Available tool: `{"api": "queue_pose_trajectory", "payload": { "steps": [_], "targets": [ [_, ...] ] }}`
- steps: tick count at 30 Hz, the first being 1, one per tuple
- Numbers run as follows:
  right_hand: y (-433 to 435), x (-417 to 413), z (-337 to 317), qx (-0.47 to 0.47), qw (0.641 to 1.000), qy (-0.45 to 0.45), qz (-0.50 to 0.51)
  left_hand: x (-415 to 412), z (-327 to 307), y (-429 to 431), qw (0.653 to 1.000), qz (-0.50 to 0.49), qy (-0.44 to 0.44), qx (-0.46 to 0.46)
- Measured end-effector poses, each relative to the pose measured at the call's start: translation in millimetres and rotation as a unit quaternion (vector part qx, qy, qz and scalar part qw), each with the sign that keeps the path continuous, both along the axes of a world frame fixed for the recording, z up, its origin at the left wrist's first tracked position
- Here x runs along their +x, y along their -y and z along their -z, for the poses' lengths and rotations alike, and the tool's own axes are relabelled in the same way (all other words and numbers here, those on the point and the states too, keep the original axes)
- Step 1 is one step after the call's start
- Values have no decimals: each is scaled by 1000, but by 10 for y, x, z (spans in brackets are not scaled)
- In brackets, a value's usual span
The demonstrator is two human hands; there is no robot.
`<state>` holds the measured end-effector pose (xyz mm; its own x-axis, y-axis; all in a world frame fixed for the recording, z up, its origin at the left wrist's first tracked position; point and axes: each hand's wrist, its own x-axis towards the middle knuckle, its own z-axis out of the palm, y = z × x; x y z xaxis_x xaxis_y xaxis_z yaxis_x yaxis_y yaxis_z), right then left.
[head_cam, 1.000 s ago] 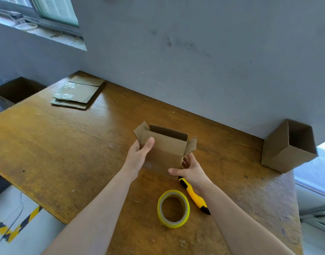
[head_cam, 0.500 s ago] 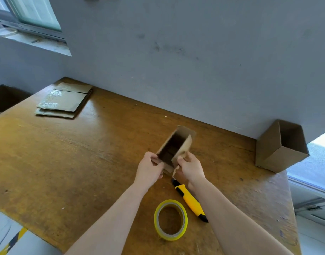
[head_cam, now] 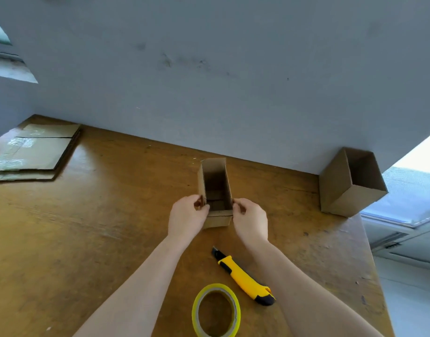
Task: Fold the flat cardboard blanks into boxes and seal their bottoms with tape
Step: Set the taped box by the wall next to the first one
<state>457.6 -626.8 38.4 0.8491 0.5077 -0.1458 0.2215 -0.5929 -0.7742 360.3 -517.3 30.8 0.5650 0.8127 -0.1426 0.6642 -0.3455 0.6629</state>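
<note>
Since half a sec. ago the small box [head_cam: 215, 190] has swung from a slant to square with the table [head_cam: 87, 239], its long side now pointing at the wall [head_cam: 209, 69] and its open face up toward the camera. L to R: a stack of flat blanks [head_cam: 31, 152] lies at the far-left corner, running out of frame. A wide stretch of bare wood separates it from the left hand [head_cam: 187, 218], whose curled fingers pinch the box's near-left wall. The box sits mid-table, its far end short of the wall, with a near flap folded down in front. The right hand [head_cam: 250, 220] pinches the near-right wall the same way. The two hands are apart, w/ the box between them. Nearer the camera, a yellow tape roll [head_cam: 216, 310] lies flat between the forearms, cut by the frame's bottom edge. A yellow-black knife [head_cam: 243, 276] lies slantwise just beside it. A finished box [head_cam: 350, 183] stands at the far-right corner against the wall, close to the table's right edge.
</note>
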Motion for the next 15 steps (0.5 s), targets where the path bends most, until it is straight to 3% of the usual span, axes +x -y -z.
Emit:
{"api": "queue_pose_trajectory", "payload": {
  "steps": [8, 15],
  "targets": [
    [496, 687, -113, 57, 994, -25, 91, 966, -109, 378, 990, 113, 82, 13],
    [1043, 1279, -66, -33, 994, 43, 91, 1809, -138, 797, 983, 180, 27, 30]
  ]
}}
